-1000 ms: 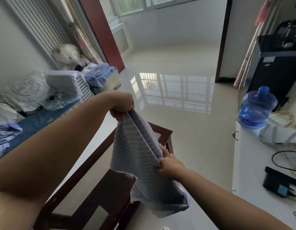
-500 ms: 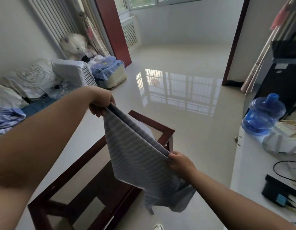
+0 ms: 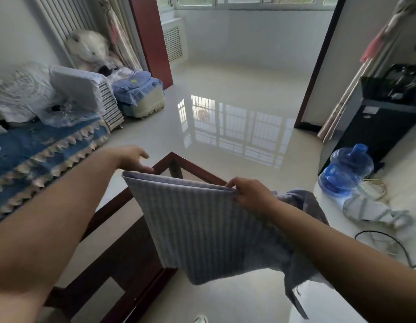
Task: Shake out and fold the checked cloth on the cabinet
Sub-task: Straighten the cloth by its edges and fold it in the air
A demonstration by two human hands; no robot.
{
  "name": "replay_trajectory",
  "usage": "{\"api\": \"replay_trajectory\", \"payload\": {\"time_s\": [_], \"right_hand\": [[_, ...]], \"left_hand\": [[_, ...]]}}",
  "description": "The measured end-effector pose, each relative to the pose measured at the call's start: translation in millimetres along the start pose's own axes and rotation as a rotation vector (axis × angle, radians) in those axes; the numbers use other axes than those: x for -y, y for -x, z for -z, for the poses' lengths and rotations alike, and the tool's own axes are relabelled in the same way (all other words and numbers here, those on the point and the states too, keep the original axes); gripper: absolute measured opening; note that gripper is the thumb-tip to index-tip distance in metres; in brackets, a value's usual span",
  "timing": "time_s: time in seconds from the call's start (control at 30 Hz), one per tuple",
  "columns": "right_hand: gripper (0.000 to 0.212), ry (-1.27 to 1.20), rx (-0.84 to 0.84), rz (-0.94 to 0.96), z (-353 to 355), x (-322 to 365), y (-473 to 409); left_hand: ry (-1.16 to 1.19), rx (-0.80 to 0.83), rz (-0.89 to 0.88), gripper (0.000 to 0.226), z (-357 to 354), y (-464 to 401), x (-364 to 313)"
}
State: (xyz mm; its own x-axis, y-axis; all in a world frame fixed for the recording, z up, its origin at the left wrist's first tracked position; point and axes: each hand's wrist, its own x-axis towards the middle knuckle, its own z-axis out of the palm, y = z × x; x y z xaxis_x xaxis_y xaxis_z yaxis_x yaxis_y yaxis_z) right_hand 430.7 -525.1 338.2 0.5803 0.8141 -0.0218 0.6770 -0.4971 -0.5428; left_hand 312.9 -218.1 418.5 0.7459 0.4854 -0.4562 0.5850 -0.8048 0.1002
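Since the earlier frame we have spread the blue-grey checked cloth [image 3: 202,229] level, clear of the white cabinet surface [image 3: 337,252]. Both hands, left [image 3: 132,159] and right [image 3: 251,194], pinch its doubled upper edge. Folding is under way; next, lay it flat there.

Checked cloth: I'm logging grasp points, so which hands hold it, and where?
Both hands hold the checked cloth by its top edge: left hand at one corner, right hand at the other.

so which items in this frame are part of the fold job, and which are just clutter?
Job: checked cloth, left hand, right hand, white cabinet.
Clutter: water jug, black cable, wooden chair, stuffed toy.
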Motion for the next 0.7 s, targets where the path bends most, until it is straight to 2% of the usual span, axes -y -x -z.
{"api": "replay_trajectory", "payload": {"time_s": [0.07, 0.1, 0.13, 0.17, 0.23, 0.3, 0.37, 0.43, 0.5, 0.57, 0.6, 0.7], "right_hand": [[0.024, -0.005, 0.065, 0.015, -2, 11, -1], [0.027, 0.004, 0.083, 0.029, -5, 14, -2], [0.030, 0.016, 0.092, 0.036, -9, 16, -2], [0.031, 0.016, 0.098, 0.026, -11, 16, -2], [0.028, -0.039, 0.108, -0.020, -13, 11, 2], [0.022, -0.134, 0.117, -0.056, -12, -1, 8], [0.011, -0.210, 0.083, -0.109, -7, -18, 12], [0.026, -0.167, 0.069, -0.214, 0, -48, 13], [0.041, 0.036, 0.231, -0.367, 3, -88, 19], [0.044, 0.092, 0.451, -0.485, -4, -121, 32], [0.042, 0.041, 0.501, -0.518, -12, -133, 38], [0.036, 0.017, 0.476, -0.576, -45, -148, 51]], "left_hand": [[-0.025, -0.044, -0.395, 0.088, -32, 10, -55], [-0.034, -0.044, -0.518, 0.090, -56, 16, -84], [-0.019, -0.045, -0.584, 0.083, -79, 20, -107], [-0.026, -0.052, -0.620, 0.066, -99, 21, -123], [-0.089, -0.082, -0.649, 0.030, -124, 18, -140], [0.039, -0.097, -0.636, 0.020, -134, 17, -143], [0.215, -0.086, -0.641, 0.018, -142, 20, -146], [0.218, -0.084, -0.672, 0.019, -149, 22, -150], [0.161, -0.060, -0.708, 0.024, -150, 23, -156], [0.097, -0.060, -0.734, 0.030, -152, 24, -159], [0.077, -0.070, -0.740, 0.033, -155, 23, -159], [0.056, -0.076, -0.707, 0.030, -165, 25, -150]]}}
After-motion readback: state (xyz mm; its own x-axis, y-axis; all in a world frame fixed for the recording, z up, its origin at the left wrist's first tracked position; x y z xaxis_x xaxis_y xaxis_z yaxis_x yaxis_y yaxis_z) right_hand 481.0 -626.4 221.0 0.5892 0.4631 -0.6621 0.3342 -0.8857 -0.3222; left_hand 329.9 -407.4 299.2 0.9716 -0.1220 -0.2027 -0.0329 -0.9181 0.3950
